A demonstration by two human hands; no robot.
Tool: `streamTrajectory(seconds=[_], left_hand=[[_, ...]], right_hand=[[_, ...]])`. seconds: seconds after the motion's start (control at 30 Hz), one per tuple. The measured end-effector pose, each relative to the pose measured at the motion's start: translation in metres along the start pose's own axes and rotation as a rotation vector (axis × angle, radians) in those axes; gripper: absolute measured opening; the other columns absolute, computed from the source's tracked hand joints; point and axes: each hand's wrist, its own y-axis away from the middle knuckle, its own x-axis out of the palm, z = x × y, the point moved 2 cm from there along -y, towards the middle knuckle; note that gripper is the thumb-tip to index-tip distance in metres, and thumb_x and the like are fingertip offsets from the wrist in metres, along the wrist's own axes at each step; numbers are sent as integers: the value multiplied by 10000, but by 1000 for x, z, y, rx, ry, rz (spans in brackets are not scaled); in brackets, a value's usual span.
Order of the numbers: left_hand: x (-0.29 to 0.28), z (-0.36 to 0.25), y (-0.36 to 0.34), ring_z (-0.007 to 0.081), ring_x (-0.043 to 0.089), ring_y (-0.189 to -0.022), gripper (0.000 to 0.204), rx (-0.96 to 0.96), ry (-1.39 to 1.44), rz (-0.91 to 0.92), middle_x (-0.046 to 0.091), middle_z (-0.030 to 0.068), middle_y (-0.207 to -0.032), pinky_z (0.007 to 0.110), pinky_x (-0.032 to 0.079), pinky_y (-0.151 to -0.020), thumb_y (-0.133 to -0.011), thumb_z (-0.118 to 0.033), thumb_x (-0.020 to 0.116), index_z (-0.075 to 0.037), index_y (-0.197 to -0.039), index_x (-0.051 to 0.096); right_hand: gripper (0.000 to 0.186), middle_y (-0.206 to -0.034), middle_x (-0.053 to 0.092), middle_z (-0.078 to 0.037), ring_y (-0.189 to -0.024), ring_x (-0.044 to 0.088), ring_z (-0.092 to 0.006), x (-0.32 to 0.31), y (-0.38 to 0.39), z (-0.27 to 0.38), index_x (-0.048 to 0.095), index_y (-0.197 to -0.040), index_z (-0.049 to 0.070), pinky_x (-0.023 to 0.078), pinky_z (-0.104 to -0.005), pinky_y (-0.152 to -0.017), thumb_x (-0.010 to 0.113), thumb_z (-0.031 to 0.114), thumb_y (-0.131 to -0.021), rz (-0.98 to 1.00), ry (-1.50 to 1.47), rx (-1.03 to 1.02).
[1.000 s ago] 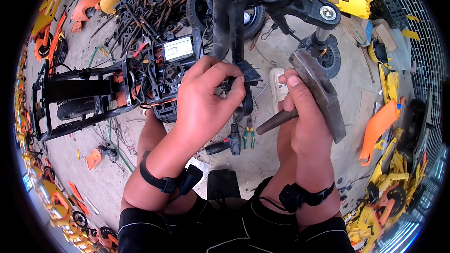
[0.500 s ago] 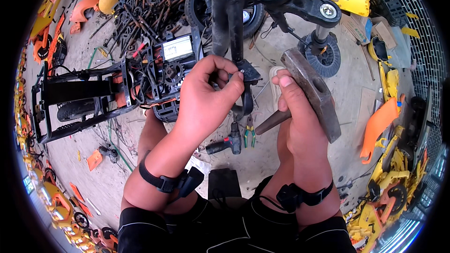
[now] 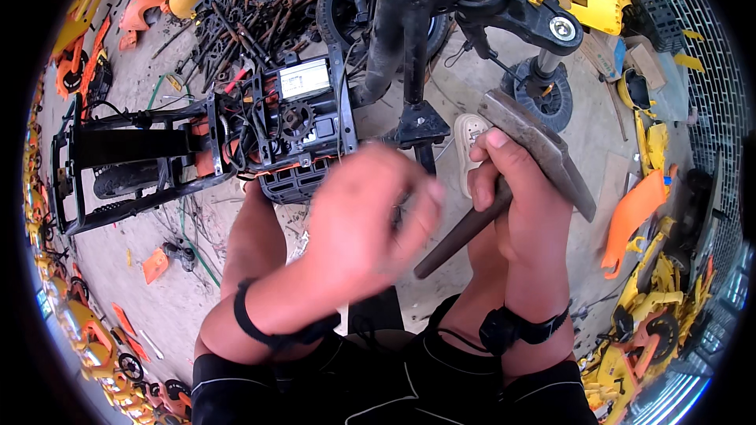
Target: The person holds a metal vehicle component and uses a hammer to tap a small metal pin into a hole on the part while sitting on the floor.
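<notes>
My right hand (image 3: 520, 189) is wrapped round a heavy steel hammer (image 3: 543, 153), its head tilted up to the right and its dark handle (image 3: 461, 244) slanting down to the left. My left hand (image 3: 370, 224) is smeared by motion, fingers curled toward the thumb; whether anything is in it cannot be made out. It is apart from the black vehicle frame (image 3: 398, 39) and just below a small black bracket (image 3: 423, 122) on that frame. The bracket shows a small hole or bolt in its face.
On the left lies a stripped chassis (image 3: 118, 145) with wiring and a silver-labelled box (image 3: 303, 80). Rusty metal parts (image 3: 244, 12) are heaped behind it. A white shoe (image 3: 470, 142) stands beyond the hammer. Orange and yellow panels (image 3: 638, 208) lie at the right.
My left hand has come away from the bracket, moving down toward me, and now covers the drill and pliers on the floor. The hammer has shifted slightly right and down.
</notes>
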Motion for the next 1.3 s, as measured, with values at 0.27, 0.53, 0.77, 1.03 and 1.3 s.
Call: streamTrajectory(seconds=[0.27,0.53,0.77,1.03,1.3], left_hand=[[26,-7,51,412,639,-761,362,-197,67,516,628,200,-773,502,504,-692,-926,-323,676,7,-951,527],[28,2,31,386,640,-779,283,63,106,213,634,147,-814,470,494,-671,-903,-292,704,-42,-891,573],[-3,31,25,380,660,-751,271,-153,-189,109,659,168,-828,456,531,-681,-894,-253,711,-6,-913,600],[15,44,33,361,683,-838,340,-180,-143,295,687,181,-882,457,538,-751,-946,-332,648,8,-944,634],[14,39,32,341,687,-844,291,-147,-168,291,684,157,-880,440,533,-747,-935,-299,651,-8,-939,651]], right_hand=[[313,-933,656,-98,-626,569,-130,25,15,7,642,-1076,-28,449,-285,-580,637,273,-992,10,-194,-49],[581,-730,499,2,-558,451,-71,48,30,33,621,-1111,-34,361,-224,-510,471,524,-1056,-1,320,-400],[362,-921,695,-85,-837,588,-172,40,9,48,720,-1142,12,488,-321,-768,597,336,-1038,261,1038,-526],[345,-926,702,-126,-816,610,-193,54,7,39,721,-1097,0,493,-342,-751,606,320,-1033,190,1220,-563],[368,-810,682,-143,-699,611,-270,54,6,24,718,-1071,-10,493,-363,-670,600,337,-1036,125,1272,-695]])
